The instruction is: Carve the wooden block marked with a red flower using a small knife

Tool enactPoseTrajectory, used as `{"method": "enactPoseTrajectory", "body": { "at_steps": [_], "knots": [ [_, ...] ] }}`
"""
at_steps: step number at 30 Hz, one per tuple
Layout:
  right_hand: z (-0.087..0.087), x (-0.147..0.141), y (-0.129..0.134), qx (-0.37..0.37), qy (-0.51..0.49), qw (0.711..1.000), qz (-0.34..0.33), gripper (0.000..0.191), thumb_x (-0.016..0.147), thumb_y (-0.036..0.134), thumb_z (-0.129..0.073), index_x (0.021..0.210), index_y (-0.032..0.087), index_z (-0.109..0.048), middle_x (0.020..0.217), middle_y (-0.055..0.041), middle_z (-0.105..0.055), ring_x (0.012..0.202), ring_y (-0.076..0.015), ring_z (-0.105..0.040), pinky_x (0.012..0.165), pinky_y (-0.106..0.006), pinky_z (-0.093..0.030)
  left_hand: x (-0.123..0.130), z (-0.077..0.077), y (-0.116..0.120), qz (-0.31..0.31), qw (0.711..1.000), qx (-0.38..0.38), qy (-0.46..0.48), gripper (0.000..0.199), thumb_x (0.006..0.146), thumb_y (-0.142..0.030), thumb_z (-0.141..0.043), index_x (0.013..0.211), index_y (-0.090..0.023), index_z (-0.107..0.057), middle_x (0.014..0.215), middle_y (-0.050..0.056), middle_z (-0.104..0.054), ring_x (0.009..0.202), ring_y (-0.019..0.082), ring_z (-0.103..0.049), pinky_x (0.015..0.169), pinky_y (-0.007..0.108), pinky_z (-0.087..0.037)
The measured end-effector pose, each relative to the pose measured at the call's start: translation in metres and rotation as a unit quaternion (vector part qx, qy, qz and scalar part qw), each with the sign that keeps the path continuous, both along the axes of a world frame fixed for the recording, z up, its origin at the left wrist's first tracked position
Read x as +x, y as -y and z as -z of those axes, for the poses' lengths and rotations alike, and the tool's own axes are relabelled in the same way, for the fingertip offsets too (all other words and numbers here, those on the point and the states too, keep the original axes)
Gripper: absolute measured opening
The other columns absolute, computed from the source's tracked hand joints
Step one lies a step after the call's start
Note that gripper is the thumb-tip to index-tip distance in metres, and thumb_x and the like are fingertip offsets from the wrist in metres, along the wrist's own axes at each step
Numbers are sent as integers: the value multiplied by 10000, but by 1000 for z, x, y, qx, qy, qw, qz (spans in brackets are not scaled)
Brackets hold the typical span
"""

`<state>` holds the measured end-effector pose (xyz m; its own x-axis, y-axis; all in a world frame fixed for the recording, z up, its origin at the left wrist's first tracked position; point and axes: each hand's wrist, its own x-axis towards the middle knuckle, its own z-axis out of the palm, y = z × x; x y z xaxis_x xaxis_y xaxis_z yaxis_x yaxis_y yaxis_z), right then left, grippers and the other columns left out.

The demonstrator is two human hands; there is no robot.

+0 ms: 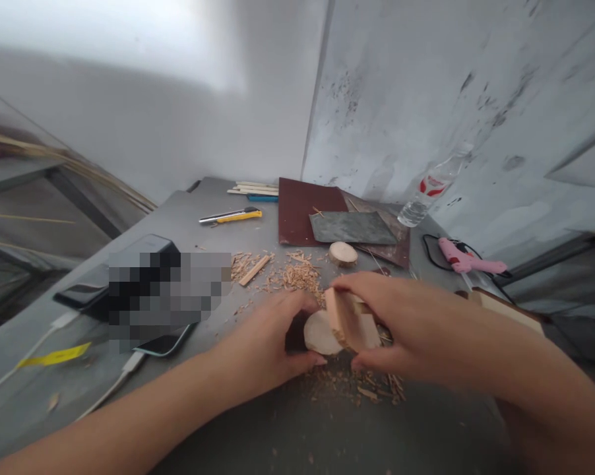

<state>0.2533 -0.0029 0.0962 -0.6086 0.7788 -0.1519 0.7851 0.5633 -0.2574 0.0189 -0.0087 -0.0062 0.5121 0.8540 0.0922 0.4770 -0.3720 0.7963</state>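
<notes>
My left hand [278, 336] curls its thumb and fingers around the left side of a round, pale wood slice [321, 335] low over the table. My right hand [394, 323] grips a small flat piece of wood [342, 320] by its ends, tilted on edge against the right part of the slice. Its far side and part of the slice are hidden by the fingers. Wood shavings [297, 274] lie behind and below both hands. Just beyond, another round wood slice [343, 254] with bark on its rim rests on the table.
Sandpaper sheets [297, 211], a yellow utility knife [233, 216] and thin wooden sticks [252, 189] lie at the back. A water bottle [433, 188] and a pink glue gun [470, 257] are at the right. Left are a black device [152, 254] and white cables [129, 366].
</notes>
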Motion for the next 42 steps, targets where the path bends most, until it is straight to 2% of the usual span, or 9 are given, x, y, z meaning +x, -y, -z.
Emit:
{"method": "enactPoseTrajectory", "body": {
  "at_steps": [6,11,16,22,27,30,33,38,42],
  "knots": [
    [7,-9,-19,-90,-15,994,-52,469,866,205,-734,1333,219,-698,1323,-102,-704,1109,-286,-674,878,-347,-504,-6,-3,-2,-71,997,-2,-25,498,738,-392,-886,997,-251,-485,1102,60,-691,934,279,-636,761,409,-506],
    [14,-8,-26,-107,-62,990,-68,370,856,302,-802,1204,197,-732,1075,-69,-728,912,-225,-662,748,-288,-477,-13,-8,-6,-37,997,65,34,444,861,-252,-747,1252,-264,-536,1325,68,-663,1197,287,-636,956,440,-535],
    [15,-13,-21,-111,-100,986,-77,112,956,303,-700,963,200,-657,802,21,-635,668,-126,-533,593,-240,-373,-11,-6,-1,5,998,-5,60,468,929,-250,-655,1372,-272,-506,1362,99,-675,1130,289,-708,643,334,-566],
    [17,-18,-17,-116,-84,988,-57,143,902,193,-725,979,209,-606,838,36,-634,647,-114,-508,597,-246,-351,-11,3,-1,-5,994,7,105,562,942,-229,-657,1451,-273,-422,1484,130,-606,1410,306,-576,1152,526,-506],
    [13,-15,-17,-115,-86,986,-84,216,835,205,-836,899,199,-630,988,-22,-684,859,-191,-608,707,-282,-409,-11,1,-2,11,995,-20,101,616,948,-252,-655,1517,-253,-419,1478,150,-625,1368,320,-614,983,464,-599],
    [3,-14,-13,-92,-184,976,-75,259,974,368,-745,814,200,-630,871,-8,-658,825,-182,-586,729,-294,-419,-10,-3,-3,20,995,-29,95,577,962,-263,-635,1516,-231,-481,1362,140,-692,1218,307,-687,927,446,-605],
    [-4,-19,-5,-146,-381,913,2,437,1094,480,-535,751,209,-554,691,25,-490,633,-145,-439,595,-290,-352,-8,-6,-4,40,996,5,83,410,975,-257,-615,1380,-201,-635,1277,129,-719,1152,289,-692,1023,469,-562],
    [9,-43,0,-335,-608,720,-2,654,1033,729,-459,629,221,-377,593,44,-327,537,-137,-334,549,-307,-345,-6,-6,-5,36,995,5,92,355,981,-250,-602,1312,-174,-704,1262,141,-714,1171,292,-670,1075,488,-536],
    [35,-57,1,-332,-674,660,-16,666,1075,669,-404,594,217,-315,528,54,-247,473,-118,-245,483,-289,-254,-4,-6,-6,45,992,13,114,271,972,-221,-608,1212,-199,-734,1236,126,-717,1172,289,-660,1069,489,-540]
  ]
}}
